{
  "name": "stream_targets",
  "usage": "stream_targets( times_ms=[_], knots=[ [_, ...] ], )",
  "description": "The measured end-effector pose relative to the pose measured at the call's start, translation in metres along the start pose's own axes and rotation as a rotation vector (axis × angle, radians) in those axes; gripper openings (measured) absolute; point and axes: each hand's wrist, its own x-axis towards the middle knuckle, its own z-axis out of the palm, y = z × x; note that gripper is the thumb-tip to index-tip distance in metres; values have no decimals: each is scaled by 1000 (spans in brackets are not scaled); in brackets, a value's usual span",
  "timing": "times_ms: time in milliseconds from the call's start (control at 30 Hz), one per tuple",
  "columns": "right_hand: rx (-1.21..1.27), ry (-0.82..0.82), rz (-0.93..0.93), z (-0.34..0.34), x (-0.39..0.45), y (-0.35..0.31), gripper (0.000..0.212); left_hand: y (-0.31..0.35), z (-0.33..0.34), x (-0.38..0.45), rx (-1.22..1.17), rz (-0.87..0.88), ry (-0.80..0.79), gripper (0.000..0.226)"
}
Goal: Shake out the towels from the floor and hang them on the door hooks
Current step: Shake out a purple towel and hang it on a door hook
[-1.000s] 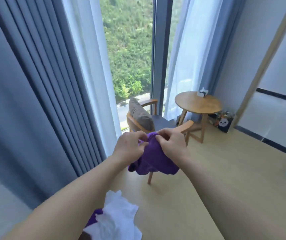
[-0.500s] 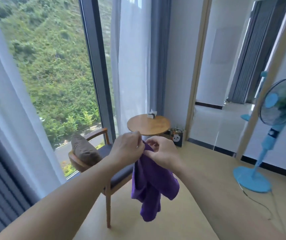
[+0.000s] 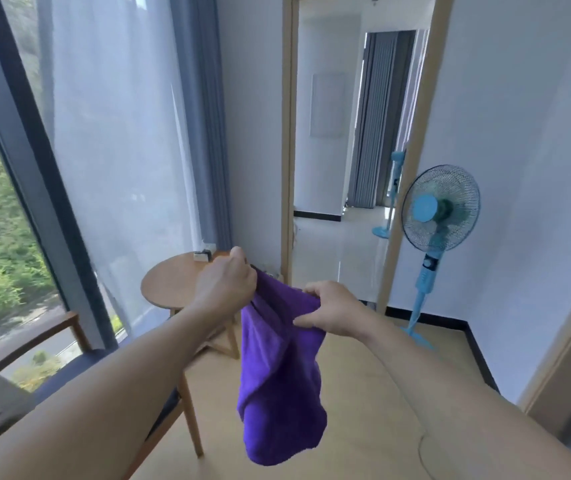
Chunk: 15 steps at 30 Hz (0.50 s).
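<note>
A: Where is your towel?

B: You hold the purple towel (image 3: 282, 368) up in front of you, between both hands, above the wooden floor (image 3: 363, 410). Its top edge is stretched from one hand to the other, and the rest hangs down in loose folds, clear of the floor.

A: And your fingers?

B: Your left hand (image 3: 225, 285) is curled into a fist round the towel's upper left corner, knuckles up. Your right hand (image 3: 332, 315) grips the upper right edge, the thumb pressing the cloth against the curled fingers. The two hands are a little apart, the left one slightly higher.

A: What is around you?

B: Just behind your left hand stands a round wooden side table (image 3: 170, 284) with a small box (image 3: 202, 255) on it. A chair (image 3: 80, 368) is at your lower left by the window (image 3: 0, 237) and its sheer curtain (image 3: 121, 150). A blue standing fan (image 3: 438, 216) is by the wall on the right, beside a doorway (image 3: 339, 168).
</note>
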Motion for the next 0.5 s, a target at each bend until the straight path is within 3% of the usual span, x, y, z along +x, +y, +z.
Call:
stream_targets(
  times_ms=[100, 233, 267, 367, 400, 500],
  knots=[
    [-121, -49, 102, -22, 55, 33, 7, -2, 4, 56, 117, -107, -53, 24],
    [31, 180, 77, -50, 137, 36, 14, -16, 60, 152, 47, -25, -199, 12],
    [93, 207, 55, -55, 158, 31, 16, -15, 72, 172, -16, 13, -253, 14],
    [228, 252, -18, -64, 216, 17, 19, -3, 93, 219, -372, 142, -438, 71],
    [259, 266, -38, -65, 235, 14, 21, 2, 96, 231, -500, 161, -457, 80],
    [333, 287, -60, -66, 283, 15, 17, 11, 107, 269, -699, 152, -389, 55]
  ],
)
